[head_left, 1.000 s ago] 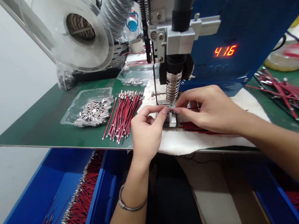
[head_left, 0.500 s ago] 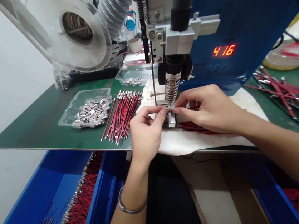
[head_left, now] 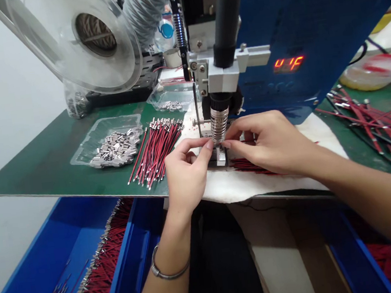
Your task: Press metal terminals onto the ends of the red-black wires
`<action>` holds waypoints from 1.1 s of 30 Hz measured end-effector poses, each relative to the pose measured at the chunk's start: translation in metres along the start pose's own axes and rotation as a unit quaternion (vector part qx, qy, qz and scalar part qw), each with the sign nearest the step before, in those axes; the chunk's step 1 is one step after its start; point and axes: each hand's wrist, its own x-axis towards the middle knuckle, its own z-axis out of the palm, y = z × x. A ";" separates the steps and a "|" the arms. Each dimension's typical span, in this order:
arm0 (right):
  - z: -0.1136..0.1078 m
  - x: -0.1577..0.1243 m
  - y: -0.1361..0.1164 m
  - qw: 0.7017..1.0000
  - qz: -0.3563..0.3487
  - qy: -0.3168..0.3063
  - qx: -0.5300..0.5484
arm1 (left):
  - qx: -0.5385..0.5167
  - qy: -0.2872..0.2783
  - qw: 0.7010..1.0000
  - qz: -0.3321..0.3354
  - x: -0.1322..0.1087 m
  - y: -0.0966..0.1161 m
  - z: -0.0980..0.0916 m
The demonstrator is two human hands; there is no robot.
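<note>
Red wires [head_left: 249, 165] lay on white cloth [head_left: 249, 185], partly hidden by the right hand [head_left: 269, 143], beside the bench [head_left: 42, 164]'s near edge. The left hand [head_left: 187, 180] faced it below a metal spring [head_left: 220, 125]; fingertips drawn close, their grip I couldn't tell. Green surface stretched left past the tray [head_left: 82, 152].

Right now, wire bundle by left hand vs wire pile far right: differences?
The wire bundle lies mostly aligned; the wire pile is crisscrossed. The bundle sits beside the left hand, the pile right of the machine. Both are partly red, metal-tipped, and lie on the green table.
</note>
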 end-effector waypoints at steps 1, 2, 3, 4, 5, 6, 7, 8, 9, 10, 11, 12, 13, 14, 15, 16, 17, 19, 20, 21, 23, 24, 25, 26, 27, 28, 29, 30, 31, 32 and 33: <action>0.000 0.000 0.000 1.000 -0.002 0.000 -0.002 | 0.000 -0.001 1.000 -0.001 0.000 0.000 0.000; 0.000 -0.001 0.001 1.000 -0.002 -0.001 -0.003 | 0.000 -0.001 1.000 -0.002 0.000 0.000 0.000; 0.000 -0.001 0.001 1.000 -0.001 -0.002 -0.005 | 0.001 -0.001 1.000 -0.002 0.000 0.000 0.000; 0.000 -0.001 0.001 1.000 -0.001 -0.003 -0.006 | 0.003 -0.001 1.000 -0.001 0.000 0.000 0.000; 0.001 -0.002 0.001 1.000 -0.001 -0.004 -0.008 | 0.004 0.000 1.000 0.000 0.000 -0.001 0.000; 0.001 -0.002 0.001 1.000 -0.002 -0.005 -0.010 | 0.004 0.000 1.000 0.000 -0.001 -0.001 0.000; 0.000 -0.002 0.001 1.000 -0.004 -0.005 -0.012 | 0.003 0.000 1.000 0.000 -0.001 -0.001 0.000; 0.000 -0.002 0.001 1.000 -0.005 -0.005 -0.012 | 0.001 -0.001 1.000 -0.001 -0.001 -0.001 0.000; 0.000 -0.002 0.001 1.000 -0.006 -0.004 -0.013 | 0.000 -0.003 1.000 -0.003 -0.001 0.000 0.000; 0.000 -0.003 0.001 1.000 -0.006 -0.002 -0.012 | 0.000 -0.004 1.000 -0.005 -0.001 0.000 0.000; 0.000 -0.003 0.001 1.000 -0.006 -0.001 -0.012 | 0.001 -0.005 1.000 -0.006 -0.001 0.000 0.000; 0.000 -0.003 0.001 1.000 -0.007 -0.001 -0.011 | 0.002 -0.005 1.000 -0.006 -0.001 0.001 0.000; 0.000 -0.003 0.001 1.000 -0.007 -0.001 -0.010 | 0.003 -0.005 1.000 -0.005 -0.001 0.001 -0.001; 0.000 -0.003 0.001 1.000 -0.008 -0.001 -0.009 | 0.004 -0.004 1.000 -0.003 -0.001 0.002 -0.001; 0.000 -0.002 0.001 1.000 -0.010 -0.002 -0.009 | 0.004 -0.003 1.000 -0.001 0.000 0.002 -0.001; 0.000 -0.002 0.001 1.000 -0.011 -0.003 -0.010 | 0.005 -0.002 1.000 -0.001 0.000 0.002 -0.001; 0.000 -0.002 0.001 1.000 -0.012 -0.004 -0.011 | 0.004 -0.002 1.000 -0.001 0.000 0.002 -0.001; 0.000 -0.002 0.002 1.000 -0.014 -0.004 -0.014 | 0.004 -0.004 1.000 -0.004 0.000 0.002 0.000; 0.000 -0.003 0.002 1.000 -0.016 -0.004 -0.015 | 0.003 -0.005 1.000 -0.007 0.000 0.002 0.000; 0.000 -0.003 0.002 1.000 -0.017 -0.005 -0.016 | 0.002 -0.006 1.000 -0.008 0.000 0.002 0.000; 0.000 -0.003 0.003 1.000 -0.019 -0.006 -0.016 | 0.003 -0.006 1.000 -0.010 0.000 0.002 0.000; 0.000 -0.003 0.003 1.000 -0.020 -0.007 -0.015 | 0.004 -0.006 1.000 -0.010 -0.001 0.002 0.000; 0.001 -0.003 0.003 1.000 -0.020 -0.007 -0.014 | 0.004 -0.006 1.000 -0.009 -0.001 0.002 0.000; 0.001 -0.003 0.003 1.000 -0.021 -0.007 -0.013 | 0.004 -0.006 1.000 -0.008 -0.001 0.002 0.000; 0.001 -0.003 0.003 1.000 -0.021 -0.006 -0.013 | 0.003 -0.006 1.000 -0.008 -0.001 0.002 0.000; 0.001 -0.003 0.003 1.000 -0.022 -0.004 -0.012 | 0.003 -0.006 1.000 -0.008 -0.001 0.002 0.000; 0.001 -0.003 0.003 1.000 -0.024 -0.003 -0.012 | 0.003 -0.006 1.000 -0.008 -0.001 0.002 0.000; 0.001 -0.003 0.003 1.000 -0.024 -0.002 -0.012 | 0.003 -0.006 1.000 -0.007 -0.001 0.002 0.000; 0.001 -0.003 0.003 1.000 -0.023 -0.003 -0.013 | 0.004 -0.006 1.000 -0.006 -0.001 0.001 0.000; 0.001 -0.003 0.003 1.000 -0.023 -0.005 -0.014 | 0.005 -0.006 1.000 -0.005 -0.001 0.001 0.000; 0.001 -0.003 0.003 1.000 -0.022 -0.006 -0.016 | 0.005 -0.007 1.000 -0.004 -0.001 0.001 0.000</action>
